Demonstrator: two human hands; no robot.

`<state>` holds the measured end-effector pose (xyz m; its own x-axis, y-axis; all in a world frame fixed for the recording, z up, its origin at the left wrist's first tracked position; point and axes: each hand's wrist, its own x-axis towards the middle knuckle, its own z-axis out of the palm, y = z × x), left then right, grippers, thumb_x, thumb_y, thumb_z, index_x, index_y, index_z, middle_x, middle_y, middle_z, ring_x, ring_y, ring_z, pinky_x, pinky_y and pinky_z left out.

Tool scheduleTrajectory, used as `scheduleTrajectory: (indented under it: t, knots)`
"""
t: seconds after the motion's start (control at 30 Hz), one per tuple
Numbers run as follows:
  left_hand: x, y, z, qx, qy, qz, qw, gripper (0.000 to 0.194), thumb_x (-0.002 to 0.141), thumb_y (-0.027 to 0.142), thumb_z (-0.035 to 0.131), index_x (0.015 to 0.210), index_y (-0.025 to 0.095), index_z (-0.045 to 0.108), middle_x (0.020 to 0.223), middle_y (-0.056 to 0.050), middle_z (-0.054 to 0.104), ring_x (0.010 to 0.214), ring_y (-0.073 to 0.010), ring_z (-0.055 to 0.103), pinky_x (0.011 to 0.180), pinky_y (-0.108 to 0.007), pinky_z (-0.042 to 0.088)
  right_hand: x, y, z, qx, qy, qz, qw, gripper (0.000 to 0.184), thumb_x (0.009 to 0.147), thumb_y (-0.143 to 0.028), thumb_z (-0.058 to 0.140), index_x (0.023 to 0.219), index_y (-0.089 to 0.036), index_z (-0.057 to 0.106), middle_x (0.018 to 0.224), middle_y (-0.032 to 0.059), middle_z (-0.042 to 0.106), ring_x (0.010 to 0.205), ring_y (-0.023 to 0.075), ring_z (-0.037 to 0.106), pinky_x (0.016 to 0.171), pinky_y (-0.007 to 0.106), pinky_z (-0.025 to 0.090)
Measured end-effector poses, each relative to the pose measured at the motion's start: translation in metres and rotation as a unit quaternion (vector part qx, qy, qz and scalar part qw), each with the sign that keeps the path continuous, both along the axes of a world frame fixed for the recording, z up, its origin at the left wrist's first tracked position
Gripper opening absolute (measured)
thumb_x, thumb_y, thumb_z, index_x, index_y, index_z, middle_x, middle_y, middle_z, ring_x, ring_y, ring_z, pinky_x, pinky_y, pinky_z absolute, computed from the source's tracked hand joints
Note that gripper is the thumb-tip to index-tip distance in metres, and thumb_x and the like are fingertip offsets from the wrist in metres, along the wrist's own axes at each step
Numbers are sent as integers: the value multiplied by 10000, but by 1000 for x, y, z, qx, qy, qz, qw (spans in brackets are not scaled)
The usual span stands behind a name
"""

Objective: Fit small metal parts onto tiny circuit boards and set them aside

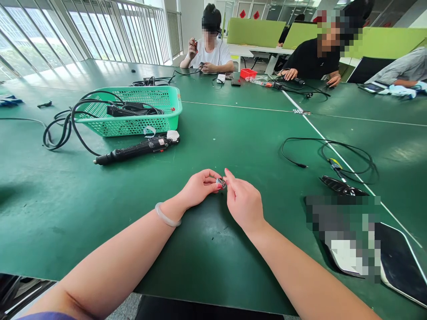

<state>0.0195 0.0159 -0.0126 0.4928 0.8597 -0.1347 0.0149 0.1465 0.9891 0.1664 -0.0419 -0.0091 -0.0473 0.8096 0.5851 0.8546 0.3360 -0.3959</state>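
Observation:
Just above the green tabletop, my left hand (199, 188) pinches a small shiny metallic piece (220, 182) between thumb and fingers. It is too small to tell its kind. My right hand (244, 200) meets it from the other side, index finger extended and the other fingers curled in. The right fingertips touch or nearly touch the piece, and whether they grip it is hidden. A pale bangle circles my left wrist. Beyond my left hand lies a black electric screwdriver (136, 150) with a cable.
A green perforated basket (140, 132) holds black cables and another dark tool. To the right are a thin black cable (350, 144), folded sunglasses (343, 185), a blurred dark object and a phone (402, 262). Other people sit across the table (213, 258), near a red tray (248, 74).

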Motion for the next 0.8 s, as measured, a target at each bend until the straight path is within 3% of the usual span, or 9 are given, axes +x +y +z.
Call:
scheduleTrajectory:
  t: [0.13, 0.3, 0.4, 0.47, 0.57, 0.67, 0.8]
  knots:
    - [0, 1, 2, -43, -34, 9, 998, 201, 762, 162, 672, 926, 125, 562, 839, -68, 704, 813, -145, 663, 765, -303, 505, 13, 0, 6, -31, 101, -36, 994, 395, 910, -196, 374, 1264, -195, 551, 1009, 74, 723, 885, 186, 679, 791, 339, 527]
    - [-1, 3, 6, -82, -68, 34, 994, 181, 784, 146, 655, 942, 127, 569, 876, -67, 705, 816, -133, 672, 778, -285, 512, 32, 7, 3, -106, 190, -41, 975, 305, 893, -255, 420, 1082, -215, 656, 886, 46, 738, 810, 179, 686, 737, 333, 538]
    - [-1, 5, 6, -93, -102, 77, 987, 167, 799, 154, 640, 946, 128, 565, 888, -62, 698, 794, -122, 674, 783, -281, 511, 35, 16, -7, -115, 110, -24, 987, 258, 855, -257, 489, 1010, -214, 691, 952, 66, 721, 899, 213, 645, 811, 398, 514]
    - [-1, 6, 5, -100, -121, 113, 981, 156, 809, 137, 623, 952, 127, 561, 888, -56, 692, 785, -116, 674, 807, -287, 507, 32, 22, -15, -116, 26, 3, 993, 297, 825, -263, 553, 1097, -218, 664, 1144, 90, 662, 1063, 255, 572, 913, 466, 458]
    - [-1, 8, 5, -110, -130, 134, 976, 138, 829, 101, 576, 963, 125, 552, 893, -55, 686, 786, -117, 676, 833, -302, 500, 26, 27, -22, -134, -56, 8, 989, 412, 831, -294, 574, 1242, -261, 580, 1368, 90, 509, 1209, 333, 443, 905, 553, 415]
    - [-1, 8, 5, -109, -126, 131, 977, 138, 839, 92, 554, 972, 127, 546, 899, -55, 684, 788, -117, 676, 836, -304, 496, 25, 28, -24, -134, -83, 1, 988, 276, 866, -270, 530, 1100, -269, 675, 1313, 61, 566, 1209, 349, 417, 889, 563, 384]
    - [0, 7, 5, -93, -104, 108, 984, 149, 826, 123, 585, 969, 134, 545, 893, -52, 680, 783, -119, 670, 821, -307, 495, 31, 30, -21, -112, -58, -17, 992, 157, 833, -258, 586, 803, -265, 740, 1019, 39, 710, 1010, 279, 504, 844, 485, 383]
